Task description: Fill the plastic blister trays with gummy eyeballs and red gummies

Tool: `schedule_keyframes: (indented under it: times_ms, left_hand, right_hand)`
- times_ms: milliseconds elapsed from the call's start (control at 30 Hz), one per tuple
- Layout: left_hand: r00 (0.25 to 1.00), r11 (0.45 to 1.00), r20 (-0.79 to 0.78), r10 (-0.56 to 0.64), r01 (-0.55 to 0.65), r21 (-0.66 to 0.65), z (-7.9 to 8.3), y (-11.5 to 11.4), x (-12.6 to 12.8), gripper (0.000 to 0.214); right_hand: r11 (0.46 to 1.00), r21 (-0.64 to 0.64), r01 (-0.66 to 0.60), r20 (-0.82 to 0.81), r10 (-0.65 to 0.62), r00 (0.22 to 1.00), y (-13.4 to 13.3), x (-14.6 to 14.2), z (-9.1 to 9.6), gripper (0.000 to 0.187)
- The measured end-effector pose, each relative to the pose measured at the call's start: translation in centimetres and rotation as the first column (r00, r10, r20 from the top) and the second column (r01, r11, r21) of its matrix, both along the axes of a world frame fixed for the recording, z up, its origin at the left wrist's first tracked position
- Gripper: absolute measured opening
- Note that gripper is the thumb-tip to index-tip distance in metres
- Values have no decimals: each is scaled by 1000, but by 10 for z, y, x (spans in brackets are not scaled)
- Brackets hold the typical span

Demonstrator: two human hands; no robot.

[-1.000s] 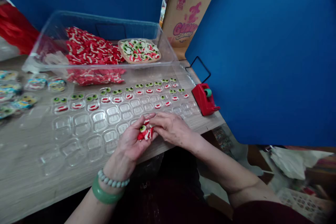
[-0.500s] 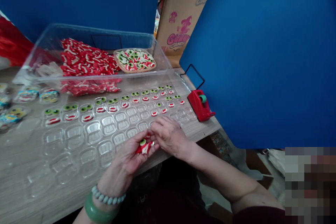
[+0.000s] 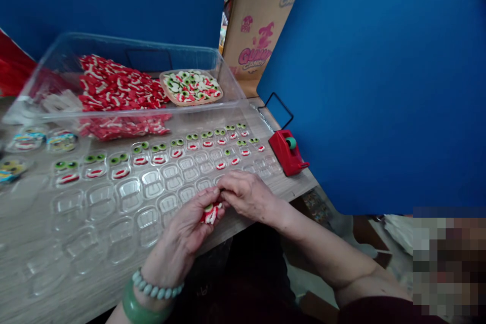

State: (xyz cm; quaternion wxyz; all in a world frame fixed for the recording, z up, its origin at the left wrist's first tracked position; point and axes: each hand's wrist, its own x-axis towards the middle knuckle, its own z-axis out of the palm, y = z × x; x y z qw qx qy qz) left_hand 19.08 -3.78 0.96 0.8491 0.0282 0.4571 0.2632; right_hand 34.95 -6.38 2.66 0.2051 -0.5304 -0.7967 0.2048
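Note:
My left hand (image 3: pixel 190 223) is curled palm up around several gummy candies (image 3: pixel 211 214), red and white mouth shapes with part of a green eyeball among them. Against its thumb, the fingers of my right hand (image 3: pixel 245 195) are pinched together; whatever they grip is hidden. Both hands hover over the front edge of the clear plastic packs (image 3: pixel 152 184), laid in rows. In the back rows, green gummy eyes (image 3: pixel 120 159) sit above red and white gummy mouths (image 3: pixel 121 173). Closer to me, the packs' compartments hold nothing.
Behind the rows stands a clear plastic bin (image 3: pixel 49 68) with a heap of red and white gummies (image 3: pixel 117 86) and a tub (image 3: pixel 208 103) of gummy eyes and mouths. A red tape dispenser (image 3: pixel 286 154) sits at right. Blue panels (image 3: pixel 360 86) and a cardboard box (image 3: pixel 250 35) close the back.
The right fingertips have come against the left thumb, and the green eyeball in the left palm is more covered. The whole view has shifted slightly.

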Motion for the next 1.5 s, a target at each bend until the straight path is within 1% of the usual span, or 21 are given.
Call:
schedule_keyframes:
  times_ms: [33, 100, 167, 200, 233, 267, 333, 433, 567, 700, 767, 900, 967, 1033, 1100, 1167, 1233, 1267, 1333, 1400, 1500]
  left_hand:
    - [1000, 1000, 3, 4, -4, -10, 2, 1, 1, 17]
    - [1000, 999, 9, 2, -2, -44, 6, 2, 1, 14]
    - [1000, 996, 11, -4, 5, -88, 7, 3, 0, 13]
    - [1000, 994, 12, -5, 6, -108, 7, 3, -1, 13]
    - [1000, 992, 14, -8, 10, -123, 7, 2, -3, 13]
    - [1000, 991, 20, -13, 15, -135, 6, 2, -4, 13]
    - [999, 989, 31, -15, 20, -146, 3, 0, -6, 13]
    - [999, 988, 32, -2, 7, -154, 2, -1, -9, 12]
    - [1000, 985, 24, 19, -14, -172, 5, 0, -11, 13]
    - [999, 985, 34, 27, -21, -173, 4, 0, -12, 13]
    - [999, 985, 44, 20, -12, -171, 3, 0, -11, 13]
    - [997, 988, 68, 48, -37, -153, 4, -1, -11, 17]
    - [992, 988, 96, 82, -69, -135, 6, -2, -13, 24]
    - [986, 989, 128, 104, -89, -120, 7, -2, -16, 28]
    - [980, 989, 157, 121, -105, -108, 7, -1, -19, 31]
    - [972, 988, 192, 136, -118, -102, 6, 0, -21, 35]
    - [965, 985, 213, 156, -136, -103, 4, 1, -20, 36]
    - [963, 985, 215, 160, -141, -104, 4, 1, -20, 35]
    - [964, 985, 214, 161, -143, -97, 3, 1, -18, 32]
    - [965, 989, 221, 141, -125, -83, 5, -1, -17, 30]
    - [970, 991, 215, 118, -103, -80, 7, -6, -19, 30]
  right_hand:
    - [999, 3, 47, 10, -47, 999, 4, 3, -1, 12]
    - [981, 16, 193, 35, -194, 980, 19, 12, -4, 13]
    - [932, 41, 360, 70, -362, 929, 39, 24, -7, 15]
    - [907, 53, 419, 90, -422, 902, 50, 30, -9, 16]
    - [893, 59, 446, 110, -450, 886, 60, 36, -12, 16]
    - [891, 58, 449, 128, -453, 882, 69, 40, -16, 17]
    - [911, 36, 410, 159, -411, 898, 83, 46, -25, 18]
    - [930, 16, 367, 209, -362, 909, 91, 48, -39, 20]
    - [896, -3, 444, 253, -428, 867, 91, 45, -45, 22]
    - [847, -54, 528, 327, -485, 811, 91, 40, -40, 25]
    - [841, -54, 538, 367, -484, 794, 93, 37, -38, 27]
    - [860, -48, 508, 425, -443, 790, 96, 36, -37, 27]
    - [864, -37, 501, 408, -445, 797, 94, 35, -36, 27]
    - [868, 14, 496, 339, -471, 815, 85, 33, -32, 27]
    - [886, 50, 461, 197, -462, 865, 70, 27, -25, 26]
    - [930, 16, 367, 15, -367, 930, 51, 16, -15, 22]
    - [978, -47, 202, -118, -207, 971, 33, 3, -4, 18]
    - [991, -71, 114, -140, -123, 982, 25, -4, 1, 17]
    - [994, -105, -26, -113, 14, 993, 15, -15, 7, 16]
    - [989, -123, -79, -73, 70, 995, 11, -21, 9, 15]
    - [992, -119, -34, -111, 21, 994, 9, -23, 5, 11]
